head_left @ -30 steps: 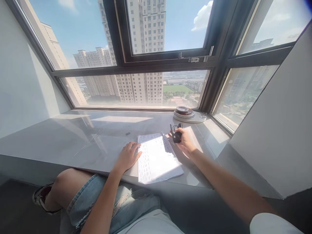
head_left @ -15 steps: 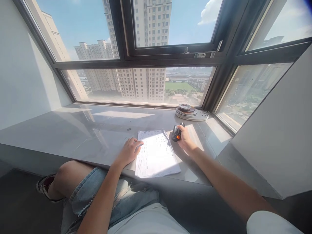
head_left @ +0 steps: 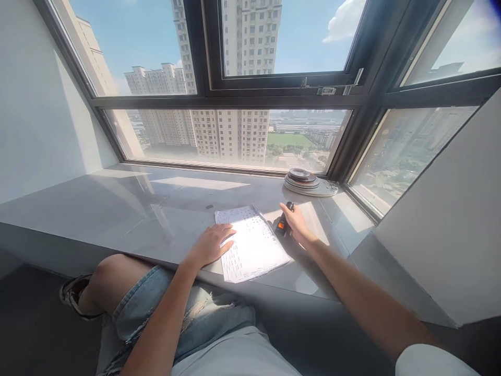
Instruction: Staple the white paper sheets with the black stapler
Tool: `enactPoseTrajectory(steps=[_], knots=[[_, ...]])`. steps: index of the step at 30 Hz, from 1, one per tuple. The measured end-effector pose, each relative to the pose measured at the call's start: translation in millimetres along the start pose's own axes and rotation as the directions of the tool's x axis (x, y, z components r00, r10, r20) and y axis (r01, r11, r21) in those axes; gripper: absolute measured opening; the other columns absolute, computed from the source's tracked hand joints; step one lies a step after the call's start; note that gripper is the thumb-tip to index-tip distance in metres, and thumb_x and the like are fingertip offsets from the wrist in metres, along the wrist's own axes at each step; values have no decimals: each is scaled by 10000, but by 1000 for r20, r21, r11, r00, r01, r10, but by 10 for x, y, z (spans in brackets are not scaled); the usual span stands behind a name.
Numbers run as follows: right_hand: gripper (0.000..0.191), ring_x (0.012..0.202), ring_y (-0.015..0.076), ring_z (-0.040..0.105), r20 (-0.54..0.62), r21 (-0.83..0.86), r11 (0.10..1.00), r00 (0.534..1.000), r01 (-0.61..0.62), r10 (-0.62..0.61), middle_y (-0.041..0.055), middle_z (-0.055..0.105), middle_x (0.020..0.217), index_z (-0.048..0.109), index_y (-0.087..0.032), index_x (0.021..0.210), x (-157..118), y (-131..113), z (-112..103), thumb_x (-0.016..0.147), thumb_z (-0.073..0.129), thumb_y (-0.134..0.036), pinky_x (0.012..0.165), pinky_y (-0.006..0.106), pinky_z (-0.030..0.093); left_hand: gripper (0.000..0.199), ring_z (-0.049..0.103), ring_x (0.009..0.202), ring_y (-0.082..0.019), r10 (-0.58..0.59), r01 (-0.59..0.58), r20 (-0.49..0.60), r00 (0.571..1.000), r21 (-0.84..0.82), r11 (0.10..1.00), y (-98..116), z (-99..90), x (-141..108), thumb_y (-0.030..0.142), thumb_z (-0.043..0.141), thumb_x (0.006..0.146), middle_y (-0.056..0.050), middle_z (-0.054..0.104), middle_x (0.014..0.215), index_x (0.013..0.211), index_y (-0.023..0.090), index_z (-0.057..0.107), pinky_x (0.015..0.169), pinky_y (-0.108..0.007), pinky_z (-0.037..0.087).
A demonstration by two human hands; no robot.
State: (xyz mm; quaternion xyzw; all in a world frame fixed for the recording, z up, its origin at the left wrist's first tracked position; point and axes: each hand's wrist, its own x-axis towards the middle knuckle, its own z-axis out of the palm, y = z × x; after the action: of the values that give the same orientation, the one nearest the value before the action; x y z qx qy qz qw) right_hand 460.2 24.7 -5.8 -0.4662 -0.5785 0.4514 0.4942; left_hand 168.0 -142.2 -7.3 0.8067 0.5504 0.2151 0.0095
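Observation:
White printed sheets of paper (head_left: 258,250) lie turned at a slant on the windowsill, their rows of small marks too fine to read. Over the left edge of the paper rests my left hand (head_left: 213,243), its fingers stretched out and the thumb apart. My right hand (head_left: 299,224) is wrapped round a black handheld device (head_left: 283,221) with an orange patch, whose exact kind I cannot make out. It is held upright just beyond the right edge of the paper, close to the sill.
Stacked round plates or discs (head_left: 301,180) stand in the sill's right corner by the window frame (head_left: 235,102). A small grey piece (head_left: 210,207) lies behind the paper on the tiled sill (head_left: 117,203). My knee (head_left: 113,274) is below the sill's front edge.
The paper has turned anticlockwise, its top end swinging left. My left hand has slid further onto it. In my right hand the device has tilted, so its orange patch sits lower and nearer the paper.

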Motion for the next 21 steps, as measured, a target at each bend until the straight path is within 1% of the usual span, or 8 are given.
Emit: enactPoseTrajectory(steps=[3,5,8,11,14,17,19,21], knots=[[416,612,176,547,-56,-12,997,996,-75,74,-16,524,685,476,-243,808,-35,-50,3,778,683,-602,540,297,462,354,544,1322,-282,7,-7,-9,1000,-4,1000,9,-7,2,374,525,1006,-58,602,1424,1343,306,608,1112,-474,442],[408,620,162,545,-43,-22,998,997,-62,61,-19,535,707,490,-237,825,-46,-64,2,763,708,-576,541,279,447,346,546,1319,-281,7,-7,-7,1000,-5,1000,17,-14,3,370,523,1008,-58,608,1413,1336,305,610,1106,-476,445],[434,640,162,584,18,-7,996,996,-86,86,-10,596,799,534,-238,973,-42,-67,-15,718,759,-507,536,265,446,336,552,1312,-279,1,-2,-18,1000,-13,1000,15,-12,2,364,529,1003,-55,614,1403,1322,308,620,1100,-473,454],[519,664,173,615,112,-61,994,989,-87,94,12,653,878,553,-239,1113,-45,-95,-43,681,774,-424,527,256,439,334,564,1296,-279,-9,8,-38,999,-19,1000,-2,3,-1,360,538,997,-62,621,1392,1312,302,632,1099,-471,457],[379,663,169,587,230,-166,985,973,45,-6,16,678,852,616,-221,1034,-76,-178,-62,697,723,-357,535,251,411,339,563,1300,-280,-27,26,-50,998,-22,999,-19,19,-5,352,536,996,-69,618,1399,1315,293,632,1099,-474,460],[179,664,175,567,345,-306,923,931,235,-122,19,689,789,665,-204,875,-108,-286,-74,728,652,-305,570,269,393,337,554,1317,-281,-50,48,-48,998,-27,998,-29,31,-6,346,527,1001,-75,606,1420,1316,282,631,1100,-478,463],[150,688,192,582,365,-388,864,914,321,-176,33,709,802,696,-203,849,-114,-347,-90,743,642,-293,606,287,402,337,553,1323,-282,-57,56,-49,997,-35,998,-32,34,-7,350,525,1002,-75,602,1428,1315,280,631,1101,-478,466],[181,746,218,615,358,-436,824,909,363,-211,53,741,881,733,-212,897,-110,-391,-119,761,660,-307,654,305,426,341,557,1323,-282,-57,55,-56,997,-49,997,-35,36,-8,357,525,1001,-72,604,1429,1316,283,633,1101,-474,472]])
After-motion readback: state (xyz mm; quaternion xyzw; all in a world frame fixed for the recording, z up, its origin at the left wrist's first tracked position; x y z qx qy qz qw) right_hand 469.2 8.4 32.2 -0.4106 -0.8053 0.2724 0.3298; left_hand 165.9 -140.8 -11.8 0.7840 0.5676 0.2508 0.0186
